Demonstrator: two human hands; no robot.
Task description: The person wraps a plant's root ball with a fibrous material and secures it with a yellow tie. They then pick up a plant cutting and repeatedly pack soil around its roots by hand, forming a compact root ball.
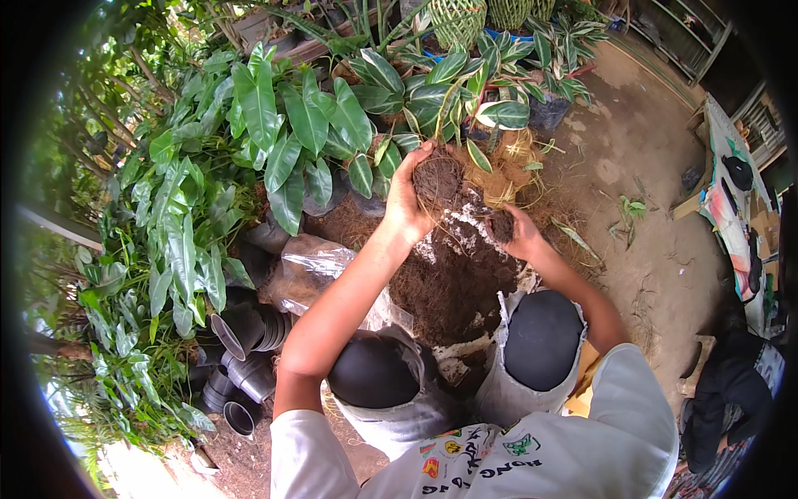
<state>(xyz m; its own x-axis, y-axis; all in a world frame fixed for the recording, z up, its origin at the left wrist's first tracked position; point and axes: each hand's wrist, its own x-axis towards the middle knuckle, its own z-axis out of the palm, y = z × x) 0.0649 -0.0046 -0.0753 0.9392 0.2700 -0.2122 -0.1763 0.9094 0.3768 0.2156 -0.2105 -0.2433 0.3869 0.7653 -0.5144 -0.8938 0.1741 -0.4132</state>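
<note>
A round, root-bound ball of dark soil rests in my left hand, with thin roots or fibres trailing from it. My right hand holds a smaller clump of dark soil close to its lower right. Beneath both hands lies a heap of dark potting soil, streaked with white material. Brown coconut-like fibre sits just beyond my right hand. Variegated leaves hang over the fibre and beside the soil ball; whether their stem joins that ball cannot be told.
Dense green foliage plants crowd the left and far side. A clear plastic bag lies left of the soil, near several black plastic pots. Cut leaves litter the dirt floor. A person in dark clothing is at right.
</note>
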